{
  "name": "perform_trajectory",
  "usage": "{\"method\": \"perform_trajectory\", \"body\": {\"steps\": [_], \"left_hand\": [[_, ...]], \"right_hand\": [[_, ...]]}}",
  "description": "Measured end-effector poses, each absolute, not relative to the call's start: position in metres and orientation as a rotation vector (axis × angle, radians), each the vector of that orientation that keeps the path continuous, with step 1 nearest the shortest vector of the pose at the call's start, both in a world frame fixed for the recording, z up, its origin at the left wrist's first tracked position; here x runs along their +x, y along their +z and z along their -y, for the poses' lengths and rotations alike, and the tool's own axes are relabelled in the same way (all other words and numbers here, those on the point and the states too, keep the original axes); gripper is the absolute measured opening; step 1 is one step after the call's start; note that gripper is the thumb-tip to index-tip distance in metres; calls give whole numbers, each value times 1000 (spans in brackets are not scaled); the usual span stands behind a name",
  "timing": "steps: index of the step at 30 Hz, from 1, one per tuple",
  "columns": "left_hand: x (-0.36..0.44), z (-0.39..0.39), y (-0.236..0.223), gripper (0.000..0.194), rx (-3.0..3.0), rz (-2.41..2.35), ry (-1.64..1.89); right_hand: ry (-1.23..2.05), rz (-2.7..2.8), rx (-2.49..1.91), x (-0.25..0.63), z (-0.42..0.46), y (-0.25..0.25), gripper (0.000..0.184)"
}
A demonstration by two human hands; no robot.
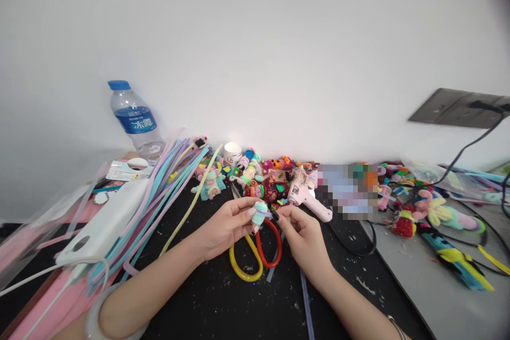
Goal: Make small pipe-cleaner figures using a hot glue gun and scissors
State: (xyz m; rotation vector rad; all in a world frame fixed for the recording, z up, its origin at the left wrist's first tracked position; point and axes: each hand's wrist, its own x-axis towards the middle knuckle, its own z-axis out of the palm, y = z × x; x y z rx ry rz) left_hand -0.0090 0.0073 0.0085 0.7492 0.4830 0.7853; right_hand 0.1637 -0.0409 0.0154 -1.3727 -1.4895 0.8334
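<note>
- Bangle (93,312), pale, on the left forearm, at the lower edge of view.
- Lilac strand (306,308), fuzzy, running down from below the right hand over the black work surface (199,297), which is flecked with scraps.
- Scissors (247,278), one yellow and one red handle loop, lying beneath the hands, blades pointing away; a translucent strip (271,272) just beside the red loop.
- Left hand (235,223): thumb and fingers clamped on a small coiled piece (260,215), mint and lilac, held above the scissors at the centre.
- Right hand (305,234): thumb and forefinger together, pinching a short lilac end (268,214) at the right side of the coiled piece; whether it joins the hanging strand cannot be told.
- White device (107,218), slab-shaped, at left, with a white cable near it.
- Bundle of fuzzy stems (159,196), pink, blue and lilac, beside the device; one yellow stem to its right.
- Glue gun (314,203), pale pink, lying beyond the right hand.
- Fuzzy figures, many colours, heaped along the wall; one teal figure (211,185) near the bundle.
- White cup-like item (232,153), among them.
- Bottle (135,119), clear, blue cap and label, tilted at the wall.
- Socket panel (438,108), grey, on the wall at right, black cable plugged in.
</note>
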Motion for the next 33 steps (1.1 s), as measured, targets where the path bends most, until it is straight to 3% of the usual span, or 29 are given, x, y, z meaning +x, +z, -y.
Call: {"method": "perform_trajectory", "body": {"steps": [24,30,33], "left_hand": [[-14,-7,9,22,664,-368,678],[-18,-20,9,21,630,-464,845],[-17,-21,8,23,736,-545,906]], "right_hand": [[859,1561,-1301,167,39,19,26],[341,1609,-1341,183,36,27,19],[258,1726,-1319,184,36,28,18]]}}
